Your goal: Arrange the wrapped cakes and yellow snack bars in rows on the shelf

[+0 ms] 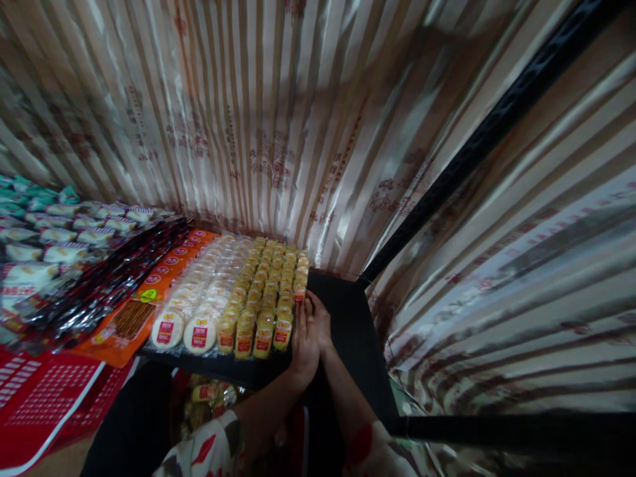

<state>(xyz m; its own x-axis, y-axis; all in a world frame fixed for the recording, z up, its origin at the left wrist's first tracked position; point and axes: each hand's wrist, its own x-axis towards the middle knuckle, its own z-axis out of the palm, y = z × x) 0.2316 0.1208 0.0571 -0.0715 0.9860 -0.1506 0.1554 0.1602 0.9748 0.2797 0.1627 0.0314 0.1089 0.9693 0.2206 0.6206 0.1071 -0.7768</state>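
Observation:
My left hand (305, 341) lies with straight fingers along the right side of the rows of small yellow wrapped snack packs (265, 295), touching the end row or very near it. Just beside it, my right hand (320, 321) rests against the back of the left, its fingers stretched forward and partly hidden. The yellow packs stand in several rows on a black shelf (348, 331). Left of them lie rows of round white rice crackers (201, 331) in clear wrappers with red labels. Neither hand is wrapped around a pack.
Orange snack bags (132, 321), dark shiny packets (114, 285) and white snack bags (64, 235) line the shelf leftward. A red basket (50, 391) with a white handle is at lower left. More yellow packs (203, 397) sit below the shelf. A black post (472, 146) slants up before the printed curtain (278, 119).

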